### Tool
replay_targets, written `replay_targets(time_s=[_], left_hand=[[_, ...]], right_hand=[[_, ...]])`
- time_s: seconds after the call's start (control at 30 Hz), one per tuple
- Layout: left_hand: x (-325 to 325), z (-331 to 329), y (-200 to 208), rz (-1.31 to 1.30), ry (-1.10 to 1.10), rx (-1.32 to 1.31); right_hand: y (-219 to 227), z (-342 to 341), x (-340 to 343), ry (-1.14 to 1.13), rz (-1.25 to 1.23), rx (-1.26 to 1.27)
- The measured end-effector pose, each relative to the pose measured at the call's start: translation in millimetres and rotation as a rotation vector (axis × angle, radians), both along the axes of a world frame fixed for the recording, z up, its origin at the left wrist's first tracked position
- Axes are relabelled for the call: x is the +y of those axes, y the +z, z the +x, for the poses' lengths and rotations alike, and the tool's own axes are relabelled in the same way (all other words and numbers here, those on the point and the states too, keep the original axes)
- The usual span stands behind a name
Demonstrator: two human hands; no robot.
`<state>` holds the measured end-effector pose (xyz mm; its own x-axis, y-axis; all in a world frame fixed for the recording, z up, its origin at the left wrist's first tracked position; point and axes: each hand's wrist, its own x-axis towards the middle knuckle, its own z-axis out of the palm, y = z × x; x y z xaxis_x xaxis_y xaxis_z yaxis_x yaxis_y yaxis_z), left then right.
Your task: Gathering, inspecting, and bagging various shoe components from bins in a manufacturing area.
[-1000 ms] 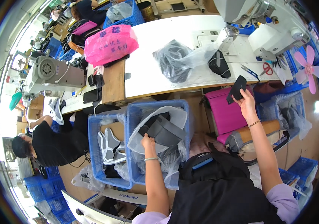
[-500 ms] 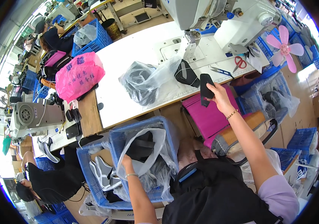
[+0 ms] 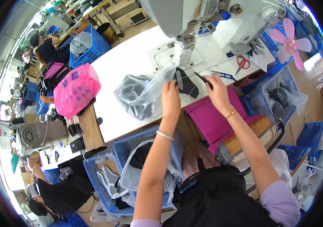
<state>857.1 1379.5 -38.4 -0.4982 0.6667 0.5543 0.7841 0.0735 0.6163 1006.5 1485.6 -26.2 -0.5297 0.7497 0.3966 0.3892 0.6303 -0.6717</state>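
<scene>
My right hand (image 3: 219,94) pinches a flat black piece (image 3: 202,77) at the table's front edge, and the piece shows nearly edge-on. A bundle of black cut pieces (image 3: 187,84), bound with a thin pale tie, lies on the white sewing table between my hands. At the bundle's left side is my left hand (image 3: 171,100), its fingers bent and closed at the tips; what they grip, if anything, is hidden. Beside that hand a clear plastic bag (image 3: 137,92) with dark contents rests on the table, one end reaching up to the bundle.
The sewing machine head (image 3: 184,49) stands just beyond the bundle. Blue thread snips (image 3: 222,75) and red-handled scissors (image 3: 241,64) lie at the right, near a pink fan (image 3: 291,45). Blue crates (image 3: 118,151) with bagged pieces stand below the table. A magenta cover (image 3: 212,117) is in front.
My left hand has left the plastic bag in the crate and come up to the bundle on the table. The right hand has shifted slightly left, tilting the black piece edge-on.
</scene>
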Motion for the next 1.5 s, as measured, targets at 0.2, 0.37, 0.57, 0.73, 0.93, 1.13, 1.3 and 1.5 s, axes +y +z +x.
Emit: replay_targets(time_s=[0.2,0.37,0.57,0.73,0.93,1.13,1.3,1.5], left_hand=[[42,-13,-15,-0.544,0.007,0.071],[38,-11,-15,-0.65,0.005,0.417],[34,-12,-8,-0.546,-0.046,0.672],[41,-17,-6,-0.633,-0.073,0.775],[50,-44,4,-0.654,-0.246,0.43],[41,-48,-16,-0.432,-0.249,-0.116],[45,-41,-16,-0.446,-0.263,-0.065],[34,-34,-32,-0.237,-0.121,-0.098]], right_hand=[[-21,-2,-3,0.197,0.42,-0.181],[-36,-8,-2,0.303,0.301,-0.31],[-45,-11,24,0.484,0.312,-0.205],[-44,-14,30,0.493,0.327,-0.193],[-40,-14,24,0.46,0.453,-0.225],[-45,-42,-1,0.178,0.621,-0.423],[-52,-67,-7,0.043,0.318,-0.527],[-40,-37,1,0.377,-0.051,0.022]])
